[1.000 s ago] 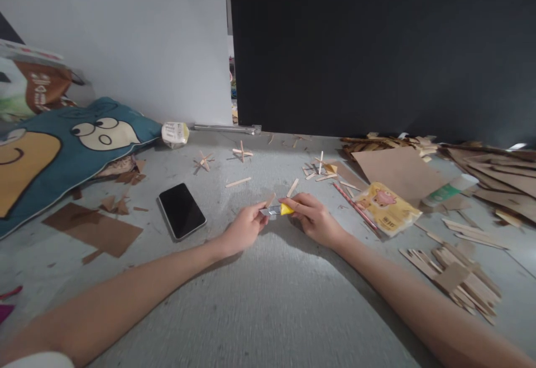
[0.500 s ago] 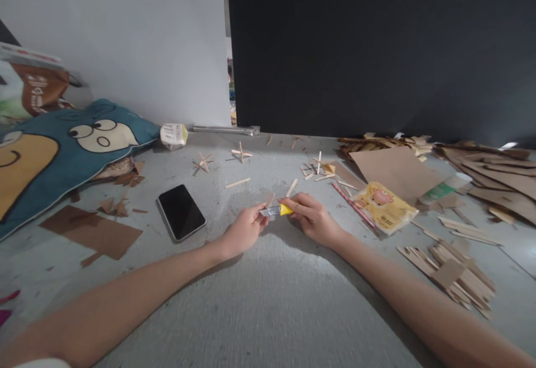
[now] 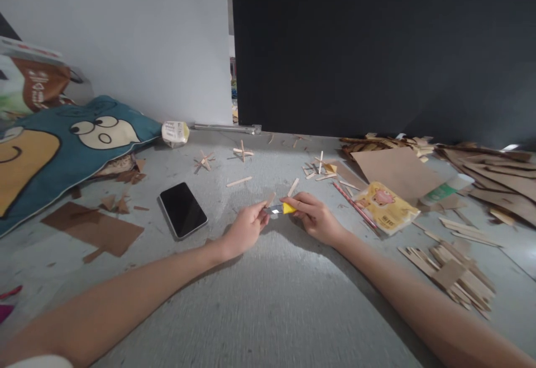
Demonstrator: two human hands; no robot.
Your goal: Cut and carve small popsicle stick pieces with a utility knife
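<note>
Head view: at far left a blue cushion [image 3: 62, 150] with a cartoon face lies against the white wall, and a brown card piece [image 3: 92, 230] lies flat on the grey surface [image 3: 268, 301] in front of it. To the right of these, a black phone [image 3: 183, 210] lies face up, just left of the left hand [image 3: 245, 229].

That hand's grip is pinched on the silver end of a cutter [image 3: 281, 209], thumb and forefinger closed together. A short stick [image 3: 270, 199] shows just behind the fingertips; I cannot tell whether it is held. The cutter sits low over the surface between both hands, near the middle of the view.

The right hand [image 3: 315, 218] has its grip clenched around the cutter's yellow body. Right of it lie a striped pencil [image 3: 354, 206] and, touching it, a yellow packet [image 3: 386, 207]. A card sheet [image 3: 397, 170] lies behind the packet, a glue bottle [image 3: 446, 189] to its right, and a stick pile [image 3: 454, 274] nearer the person.
</note>
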